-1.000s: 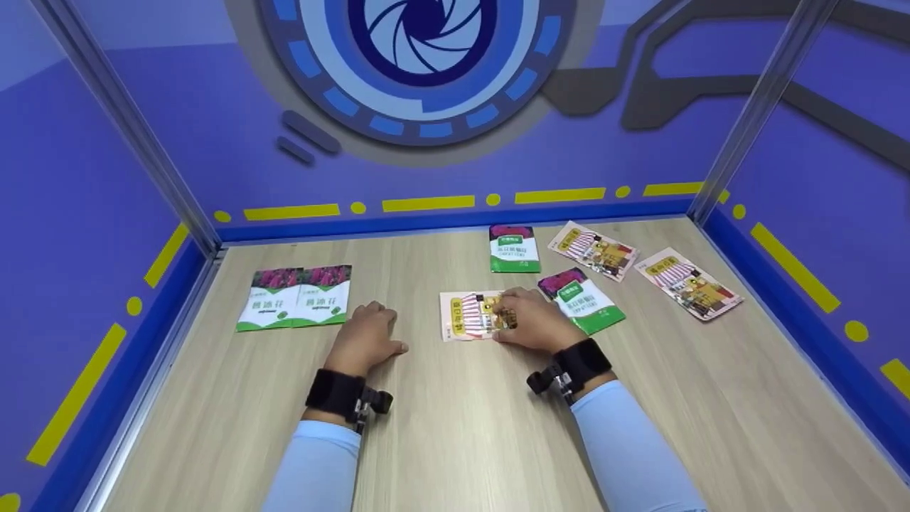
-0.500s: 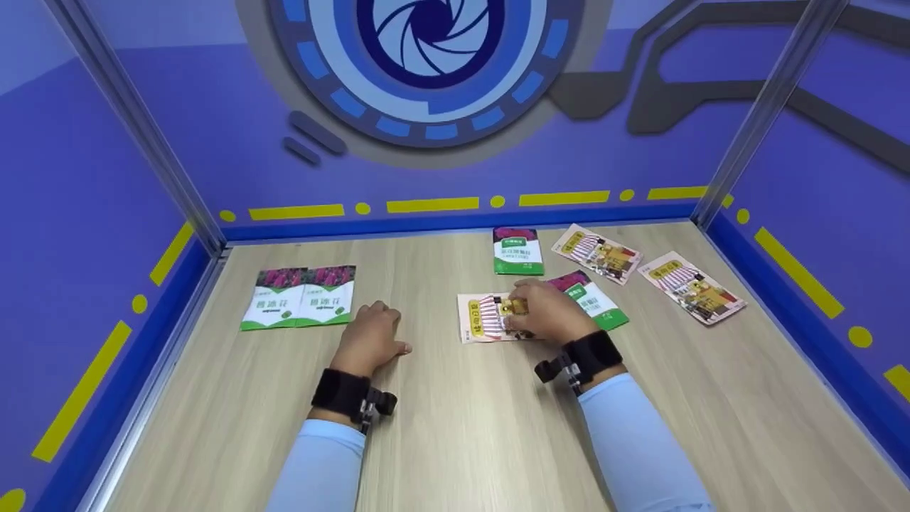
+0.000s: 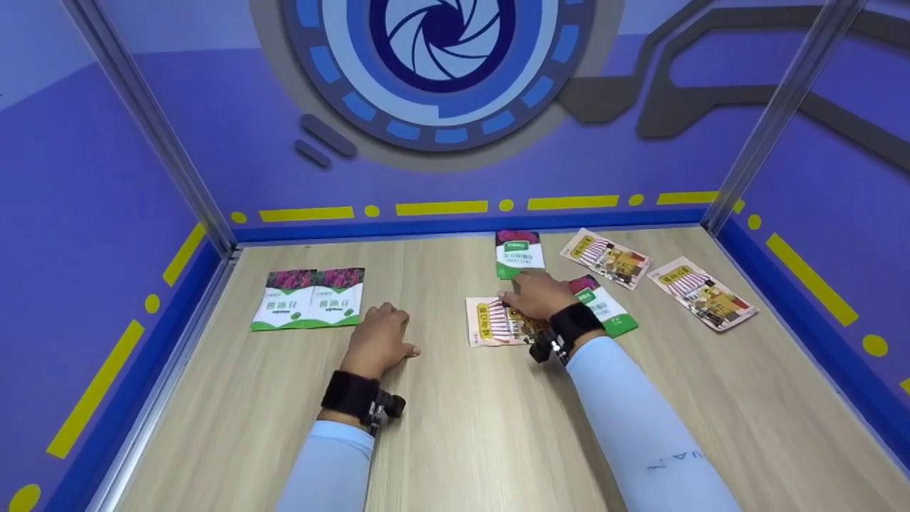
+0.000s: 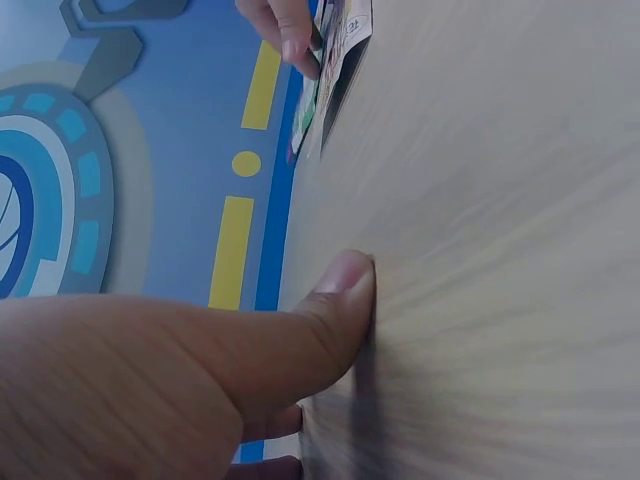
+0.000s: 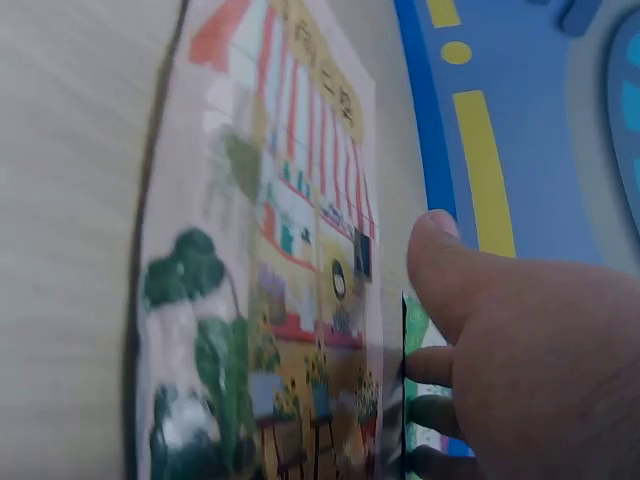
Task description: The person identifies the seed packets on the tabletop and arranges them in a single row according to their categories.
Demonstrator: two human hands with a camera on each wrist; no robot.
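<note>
My left hand [image 3: 382,340] rests on the table with relaxed fingers, holding nothing; its thumb [image 4: 340,290] touches the wood in the left wrist view. Just beyond it lie two white-and-green seed packets [image 3: 308,307] with pink flowers, side by side. My right hand [image 3: 542,295] is above a pink seed packet with a striped awning [image 3: 490,323], covering its right part. Its fingertips reach the near edge of a green-and-white seed packet [image 3: 519,254]. In the right wrist view the thumb [image 5: 437,245] stands apart from the fingers. Another green seed packet [image 3: 604,309] is partly hidden behind the right hand.
Two more pink seed packets lie at the back right, one tilted [image 3: 606,257] and one nearer the right wall [image 3: 704,293]. Blue panels enclose the wooden table [image 3: 455,441] at the back and sides. Black straps with small cameras circle both wrists.
My right hand slid the near pink packet slightly right, then let go and moved forward to the far green packet. The left hand has stayed in place. The head view shifted a little.
</note>
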